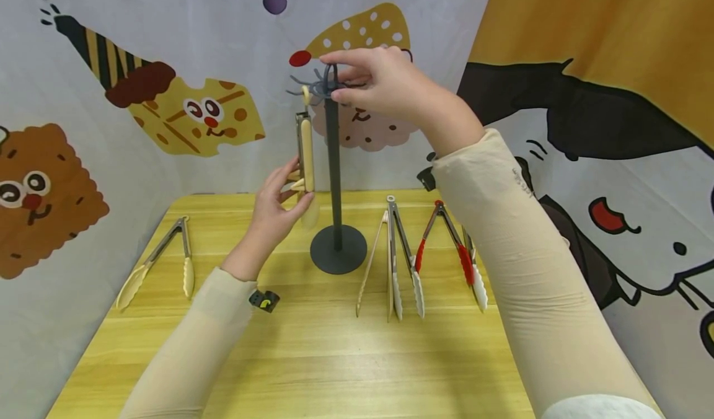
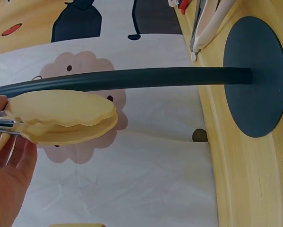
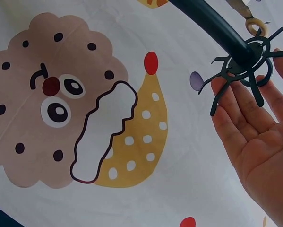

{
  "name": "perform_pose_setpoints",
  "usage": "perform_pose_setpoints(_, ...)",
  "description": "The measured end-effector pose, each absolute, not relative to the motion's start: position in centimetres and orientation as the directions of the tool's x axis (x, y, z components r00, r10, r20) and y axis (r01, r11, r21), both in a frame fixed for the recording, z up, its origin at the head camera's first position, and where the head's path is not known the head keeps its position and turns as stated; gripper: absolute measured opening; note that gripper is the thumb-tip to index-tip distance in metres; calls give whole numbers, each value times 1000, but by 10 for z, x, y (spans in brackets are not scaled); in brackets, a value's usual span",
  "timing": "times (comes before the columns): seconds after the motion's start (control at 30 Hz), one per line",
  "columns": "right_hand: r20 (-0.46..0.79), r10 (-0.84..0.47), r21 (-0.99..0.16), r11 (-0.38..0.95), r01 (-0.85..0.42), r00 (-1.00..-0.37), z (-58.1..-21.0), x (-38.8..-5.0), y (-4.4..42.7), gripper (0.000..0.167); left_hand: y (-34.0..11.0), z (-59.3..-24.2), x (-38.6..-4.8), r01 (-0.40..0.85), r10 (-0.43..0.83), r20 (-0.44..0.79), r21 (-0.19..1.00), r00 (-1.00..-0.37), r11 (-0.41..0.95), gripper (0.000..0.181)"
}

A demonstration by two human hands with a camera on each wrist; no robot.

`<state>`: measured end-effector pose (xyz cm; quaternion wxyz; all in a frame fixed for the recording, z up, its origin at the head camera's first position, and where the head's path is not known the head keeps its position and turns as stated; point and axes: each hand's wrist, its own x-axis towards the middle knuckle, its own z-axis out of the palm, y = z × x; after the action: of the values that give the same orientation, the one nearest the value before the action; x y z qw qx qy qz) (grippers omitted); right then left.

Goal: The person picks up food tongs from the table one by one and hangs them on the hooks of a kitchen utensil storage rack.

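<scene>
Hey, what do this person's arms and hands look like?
The left hand and right hand are bare. The left sleeve and right sleeve are cream, the latter with small dark markings. A black gadget with a yellow mark sits beside the left sleeve.

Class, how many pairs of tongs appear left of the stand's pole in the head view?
2. The held tongs are upright in the left hand, beside the pole; the other tongs rest farther left on the table. Any behind the left sleeve would be hidden.
</scene>
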<state>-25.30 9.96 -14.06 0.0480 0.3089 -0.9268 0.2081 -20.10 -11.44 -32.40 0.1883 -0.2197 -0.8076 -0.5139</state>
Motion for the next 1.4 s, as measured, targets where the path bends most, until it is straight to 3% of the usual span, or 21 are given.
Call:
perform_pose_setpoints(0.53, 225, -548, -362, 721, -591, -806, -142, -253, 101, 56, -119, -332, -202, 506, 184, 472, 788, -862, 350, 61)
perform_pose_setpoints(0.77, 215, -541, -368, 726, -580, -813, -142, -252, 101, 56, -134, -357, -212, 461, 168, 430, 821, -887, 337, 63)
perform_pose_setpoints(1.07, 220, -543, -366, 724, -584, -811, -142, -252, 101, 56, -157, -390, -219, 380, 169, 340, 831, -925, 407, 70)
perform_pose_setpoints(1.4, 223, -543, -371, 721, -585, -810, -142, -252, 100, 56, -175, -406, -215, 307, 194, 238, 753, -952, 582, 74)
